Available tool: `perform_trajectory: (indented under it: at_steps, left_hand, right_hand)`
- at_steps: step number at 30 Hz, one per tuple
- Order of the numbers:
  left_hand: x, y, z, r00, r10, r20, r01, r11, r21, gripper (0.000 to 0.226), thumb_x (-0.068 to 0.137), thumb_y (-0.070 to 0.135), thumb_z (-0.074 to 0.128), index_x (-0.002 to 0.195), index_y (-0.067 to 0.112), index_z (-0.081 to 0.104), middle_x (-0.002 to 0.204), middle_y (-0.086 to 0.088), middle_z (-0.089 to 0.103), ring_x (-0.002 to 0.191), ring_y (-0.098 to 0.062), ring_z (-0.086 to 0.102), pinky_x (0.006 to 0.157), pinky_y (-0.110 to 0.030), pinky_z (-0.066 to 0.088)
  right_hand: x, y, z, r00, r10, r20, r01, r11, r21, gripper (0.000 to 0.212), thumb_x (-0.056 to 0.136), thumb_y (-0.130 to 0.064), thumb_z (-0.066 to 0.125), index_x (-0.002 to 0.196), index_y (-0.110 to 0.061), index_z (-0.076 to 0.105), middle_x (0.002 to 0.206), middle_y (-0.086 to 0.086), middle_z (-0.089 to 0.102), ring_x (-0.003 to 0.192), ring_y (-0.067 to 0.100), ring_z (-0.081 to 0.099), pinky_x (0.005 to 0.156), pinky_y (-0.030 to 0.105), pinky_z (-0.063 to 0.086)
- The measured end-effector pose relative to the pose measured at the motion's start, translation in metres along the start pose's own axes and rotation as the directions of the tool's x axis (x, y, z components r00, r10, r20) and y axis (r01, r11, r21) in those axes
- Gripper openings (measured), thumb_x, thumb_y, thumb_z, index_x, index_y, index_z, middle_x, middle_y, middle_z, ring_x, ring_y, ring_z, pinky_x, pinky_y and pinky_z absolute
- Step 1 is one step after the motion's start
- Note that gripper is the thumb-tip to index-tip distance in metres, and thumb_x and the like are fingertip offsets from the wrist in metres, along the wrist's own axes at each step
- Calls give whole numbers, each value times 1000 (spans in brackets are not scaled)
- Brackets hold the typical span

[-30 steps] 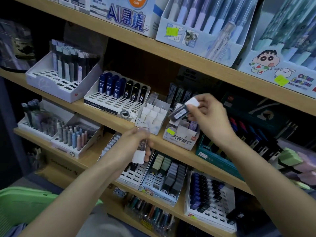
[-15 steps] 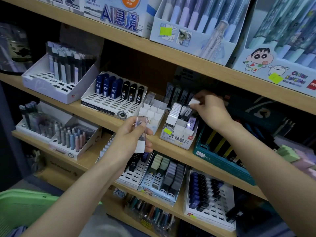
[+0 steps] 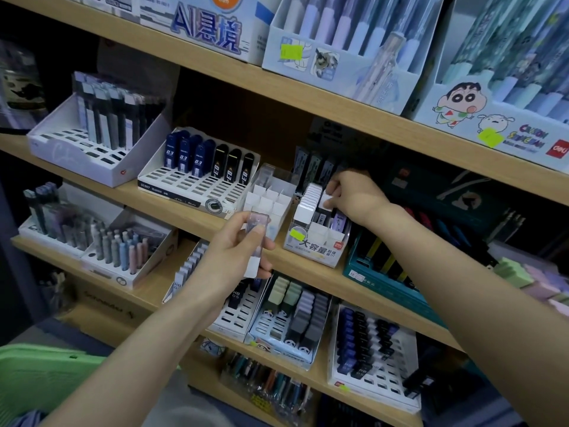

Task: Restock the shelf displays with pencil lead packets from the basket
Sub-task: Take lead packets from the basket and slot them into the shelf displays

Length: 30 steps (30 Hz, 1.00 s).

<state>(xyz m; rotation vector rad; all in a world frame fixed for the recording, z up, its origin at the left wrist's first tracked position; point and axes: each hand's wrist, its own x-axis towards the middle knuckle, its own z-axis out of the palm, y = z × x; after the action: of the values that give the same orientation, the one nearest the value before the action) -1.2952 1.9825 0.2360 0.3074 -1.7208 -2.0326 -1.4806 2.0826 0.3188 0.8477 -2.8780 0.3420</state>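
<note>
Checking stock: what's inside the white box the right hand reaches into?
The box holds a row of white-capped packets and some darker ones; the right hand hides its back corner.

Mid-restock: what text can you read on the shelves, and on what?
"AI悬境": white box, top shelf.
"大容量": display box where the right hand pinches a white-capped packet.
"0.3": blue lead cases.
"HB": lower-shelf packets.
"deli": cartoon pen display.
Clear packet in the left hand, yellow stickers: too blurred.

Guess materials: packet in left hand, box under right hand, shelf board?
Packet: likely clear glossy plastic, see-through body, white opaque end. Box: seemingly printed matte cardboard, thin folded white dividers. Shelf: matte wood-look board, pale grain; solid or laminate, cannot tell.
</note>
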Motion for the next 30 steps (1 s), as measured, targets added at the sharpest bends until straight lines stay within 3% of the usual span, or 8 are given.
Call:
perform_trajectory:
  at_steps: [3, 10, 12, 14, 19, 21, 26, 30]
  left_hand:
    - [1, -1, 0, 1000, -4, -2, 4, 1000, 20, 14, 100, 21, 44, 106, 15, 54, 77, 1, 62, 48, -6, 54, 55, -13, 51]
    - [7, -4, -1, 993, -114, -2, 114, 992, -61, 11, 96, 12, 50, 106, 9, 54, 80, -4, 65, 52, -13, 58, 55, -27, 50]
    - [6, -4, -1, 996, -83, 25, 83, 997, 4, 10, 96, 15, 52, 104, 14, 58, 81, -7, 62, 57, -14, 61, 68, -33, 54]
    - [5, -1, -1, 998, -31, 54, 27, 997, 69, 14, 94, 17, 55, 106, 21, 62, 85, -8, 61, 62, -10, 64, 71, -31, 57]
    - [4, 0, 2, 992, 29, 121, -48, 986, 159, 17, 86, 16, 65, 102, 19, 63, 75, 5, 67, 64, -8, 66, 58, -19, 51]
    - [5, -2, 7, 993, 30, 111, -47, 986, 161, 17, 83, 15, 68, 96, 14, 59, 71, 7, 67, 63, -7, 65, 58, -18, 49]
    - [8, -4, 10, 998, 65, 26, -69, 984, 164, 22, 78, 17, 74, 91, 17, 57, 91, -3, 68, 82, -13, 63, 76, -25, 52]
    - [9, 8, 17, 991, 130, 8, -130, 983, 129, 18, 79, 10, 71, 92, 15, 58, 80, 3, 69, 69, -4, 65, 63, -14, 52]
  right_hand:
    - [-2, -2, 3, 999, -21, -43, 15, 990, -138, 21, 88, -17, 66, 108, -11, 60, 109, 11, 63, 100, 27, 59, 86, 38, 50]
    - [-11, 0, 1, 992, -72, -106, 44, 969, -245, 27, 93, -14, 58, 120, -11, 58, 115, 12, 63, 104, 30, 59, 87, 43, 51]
    - [-21, 1, 0, 971, -139, -195, 110, 982, -152, 24, 95, -14, 54, 119, -11, 57, 111, 11, 64, 100, 29, 60, 84, 43, 52]
    - [-40, -5, -2, 950, -173, -261, 202, 975, 91, 14, 96, -19, 52, 107, -15, 61, 98, 3, 65, 90, 21, 62, 79, 39, 54]
    - [-90, -23, -6, 963, -257, 83, 170, 816, 552, 15, 94, -31, 54, 88, -21, 64, 84, -2, 67, 70, 1, 64, 64, 18, 54]
    - [-97, -23, -4, 940, -302, 158, 154, 790, 593, 7, 89, -27, 62, 88, -22, 66, 82, -1, 69, 71, 5, 66, 63, 18, 55]
    - [-98, -10, -3, 931, -295, 217, 102, 777, 621, 4, 85, -18, 68, 87, -16, 65, 72, -4, 69, 67, 5, 66, 66, 17, 54]
    - [-106, -2, -1, 924, -306, 228, 133, 819, 559, 20, 83, -17, 72, 98, -20, 58, 79, -4, 73, 76, 7, 70, 85, 33, 56]
